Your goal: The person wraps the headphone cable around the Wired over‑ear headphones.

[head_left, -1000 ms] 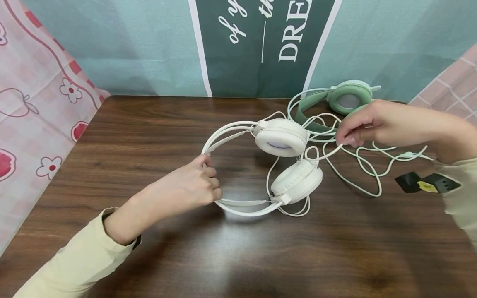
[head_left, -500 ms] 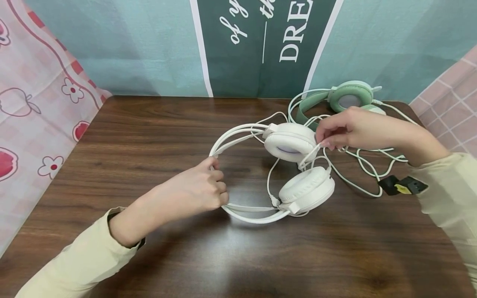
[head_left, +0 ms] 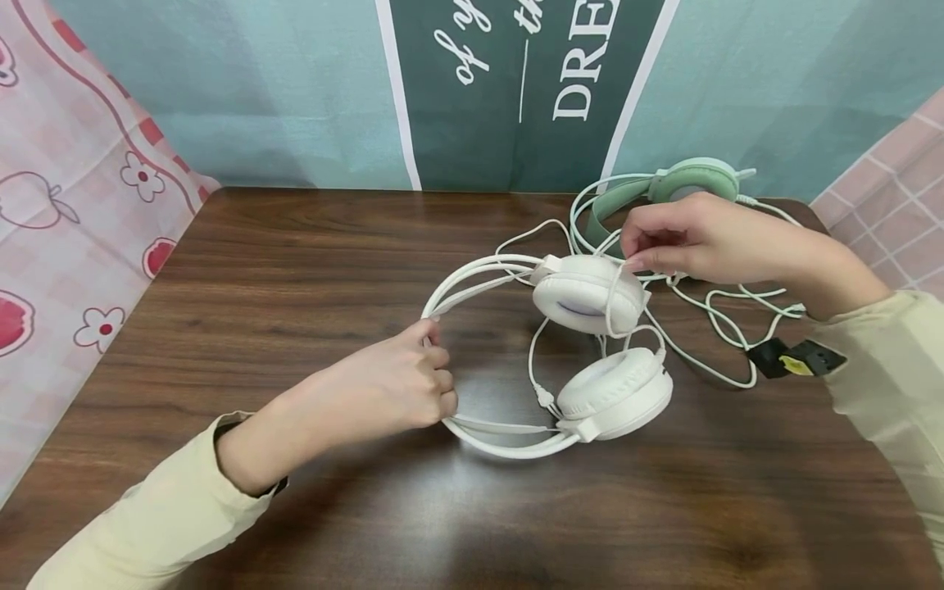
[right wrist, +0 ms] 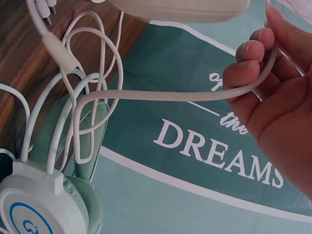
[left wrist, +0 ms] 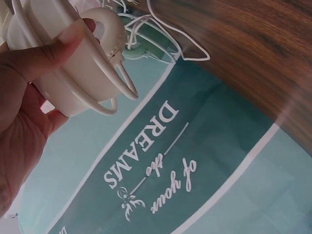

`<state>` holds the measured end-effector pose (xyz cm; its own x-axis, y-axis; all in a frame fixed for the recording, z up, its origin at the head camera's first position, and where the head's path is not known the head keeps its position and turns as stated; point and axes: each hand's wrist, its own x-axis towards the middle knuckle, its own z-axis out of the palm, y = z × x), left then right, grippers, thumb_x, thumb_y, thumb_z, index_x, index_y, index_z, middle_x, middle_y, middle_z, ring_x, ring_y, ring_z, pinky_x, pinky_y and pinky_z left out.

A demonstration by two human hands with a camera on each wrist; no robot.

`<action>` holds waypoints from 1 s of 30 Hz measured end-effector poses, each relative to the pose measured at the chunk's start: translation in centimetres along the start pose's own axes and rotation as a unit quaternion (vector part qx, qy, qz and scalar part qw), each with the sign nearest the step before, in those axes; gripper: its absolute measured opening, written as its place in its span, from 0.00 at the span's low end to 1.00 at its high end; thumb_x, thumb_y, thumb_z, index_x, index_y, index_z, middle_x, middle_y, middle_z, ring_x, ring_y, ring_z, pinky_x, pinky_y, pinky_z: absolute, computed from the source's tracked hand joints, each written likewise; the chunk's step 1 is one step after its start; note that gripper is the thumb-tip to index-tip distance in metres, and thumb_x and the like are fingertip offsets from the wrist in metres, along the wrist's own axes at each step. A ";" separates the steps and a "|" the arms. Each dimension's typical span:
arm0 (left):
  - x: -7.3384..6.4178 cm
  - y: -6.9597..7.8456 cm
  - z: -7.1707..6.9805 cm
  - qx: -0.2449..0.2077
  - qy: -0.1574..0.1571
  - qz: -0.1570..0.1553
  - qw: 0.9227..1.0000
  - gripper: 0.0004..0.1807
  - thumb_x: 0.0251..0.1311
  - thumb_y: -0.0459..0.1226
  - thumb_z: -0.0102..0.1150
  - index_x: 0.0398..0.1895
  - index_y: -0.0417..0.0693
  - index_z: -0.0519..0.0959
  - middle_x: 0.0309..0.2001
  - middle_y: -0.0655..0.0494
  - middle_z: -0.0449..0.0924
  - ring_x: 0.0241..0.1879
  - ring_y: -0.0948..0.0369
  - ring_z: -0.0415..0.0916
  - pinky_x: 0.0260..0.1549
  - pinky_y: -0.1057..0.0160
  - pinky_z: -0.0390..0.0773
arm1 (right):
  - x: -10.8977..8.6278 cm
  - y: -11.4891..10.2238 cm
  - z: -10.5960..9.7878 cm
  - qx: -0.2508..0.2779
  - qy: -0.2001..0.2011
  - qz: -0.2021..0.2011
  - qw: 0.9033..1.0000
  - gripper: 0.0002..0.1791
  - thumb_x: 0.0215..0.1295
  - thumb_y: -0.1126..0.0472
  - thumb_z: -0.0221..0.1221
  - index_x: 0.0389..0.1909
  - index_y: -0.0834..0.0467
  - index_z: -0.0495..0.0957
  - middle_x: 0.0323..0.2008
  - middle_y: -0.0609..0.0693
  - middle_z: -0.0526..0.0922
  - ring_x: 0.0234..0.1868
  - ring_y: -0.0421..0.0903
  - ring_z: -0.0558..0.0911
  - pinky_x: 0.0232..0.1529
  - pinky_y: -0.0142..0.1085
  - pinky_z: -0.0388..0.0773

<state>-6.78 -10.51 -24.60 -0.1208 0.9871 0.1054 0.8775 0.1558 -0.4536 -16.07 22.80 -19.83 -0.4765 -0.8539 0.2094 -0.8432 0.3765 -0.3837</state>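
Note:
My left hand (head_left: 401, 373) grips the headband of a pair of white headphones (head_left: 612, 397), fingers wrapped over its middle. Both ear cups point right, and the lower one hangs nearer to me. In the left wrist view the thumb presses along the wide inner strap (left wrist: 80, 66) of the headband. At the far ear cup, my right hand (head_left: 693, 242) pinches the white cable (right wrist: 170, 95) between thumb and fingers. The right wrist view shows that cable crossing the curled fingers and running to loose loops at the left.
Green-and-white headphones (head_left: 693, 176) lie at the back right of the brown wooden table (head_left: 332, 524). Tangled pale cords (head_left: 696, 360) spread to their front, partly behind my right arm. A teal cloth (head_left: 273, 98) with printed lettering hangs behind the table.
The white headphones and left hand have shifted slightly right and toward me. My right hand has moved left with the cable, from beside the ear cups up to the far one.

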 end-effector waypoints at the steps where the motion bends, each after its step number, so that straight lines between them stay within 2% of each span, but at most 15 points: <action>1: 0.1 0.1 -0.1 0.000 0.000 0.003 1.000 0.11 0.47 0.32 0.60 0.15 0.55 0.72 0.16 0.66 0.69 0.20 0.62 0.63 0.40 0.59 0.63 | 0.2 0.0 0.0 0.002 -0.002 -0.003 1.000 0.12 0.53 0.69 0.62 0.28 0.48 0.73 0.21 0.36 0.69 0.18 0.32 0.66 0.19 0.22 0.62; 7: 0.6 0.5 -0.3 -0.003 0.002 0.020 1.000 0.10 0.48 0.35 0.60 0.15 0.56 0.72 0.17 0.66 0.72 0.21 0.62 0.65 0.41 0.57 0.64 | 0.9 -0.4 0.1 -0.006 -0.003 -0.005 1.000 0.15 0.48 0.69 0.65 0.26 0.47 0.73 0.21 0.35 0.69 0.20 0.31 0.66 0.21 0.23 0.63; 13: 1.0 0.8 -0.5 -0.004 0.009 0.024 1.000 0.10 0.49 0.36 0.59 0.15 0.57 0.72 0.17 0.67 0.72 0.21 0.63 0.65 0.40 0.58 0.63 | 1.2 -0.2 0.0 -0.008 -0.017 -0.022 1.000 0.16 0.49 0.73 0.63 0.32 0.50 0.77 0.28 0.36 0.74 0.26 0.33 0.71 0.27 0.23 0.67; 16: 1.0 0.9 -0.5 -0.002 0.010 0.025 1.000 0.10 0.50 0.36 0.58 0.15 0.57 0.72 0.17 0.67 0.72 0.21 0.63 0.65 0.40 0.58 0.64 | 1.2 -0.1 0.0 -0.015 -0.016 -0.024 0.999 0.16 0.48 0.73 0.64 0.33 0.49 0.77 0.28 0.36 0.75 0.26 0.32 0.71 0.28 0.23 0.67; 24: 1.0 0.9 -0.6 -0.002 0.010 0.025 1.000 0.10 0.50 0.36 0.58 0.15 0.57 0.71 0.17 0.67 0.71 0.21 0.62 0.65 0.41 0.59 0.64 | 0.8 0.0 -0.2 -0.071 0.025 0.039 0.996 0.12 0.45 0.60 0.69 0.23 0.46 0.73 0.18 0.35 0.66 0.19 0.32 0.64 0.20 0.23 0.59; 28: 0.9 0.8 -0.6 -0.003 0.007 0.022 1.000 0.10 0.50 0.36 0.59 0.16 0.56 0.72 0.17 0.66 0.71 0.21 0.62 0.65 0.41 0.58 0.63 | 0.6 0.2 -0.3 -0.060 0.015 0.009 0.998 0.11 0.52 0.70 0.62 0.28 0.50 0.76 0.19 0.36 0.67 0.20 0.32 0.66 0.22 0.23 0.62; 30: 0.8 0.7 -0.6 -0.004 0.006 0.019 1.000 0.10 0.49 0.36 0.59 0.16 0.56 0.72 0.17 0.66 0.70 0.21 0.62 0.65 0.42 0.58 0.64 | 0.5 0.4 -0.4 -0.047 0.004 -0.019 0.999 0.16 0.52 0.79 0.56 0.32 0.54 0.76 0.21 0.37 0.68 0.22 0.32 0.68 0.25 0.22 0.64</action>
<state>-5.97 -9.62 -24.28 -0.0820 0.9918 0.0985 0.8846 0.1179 -0.4512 -16.71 22.67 -19.54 -0.4446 -0.8657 0.2298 -0.8806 0.3754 -0.2892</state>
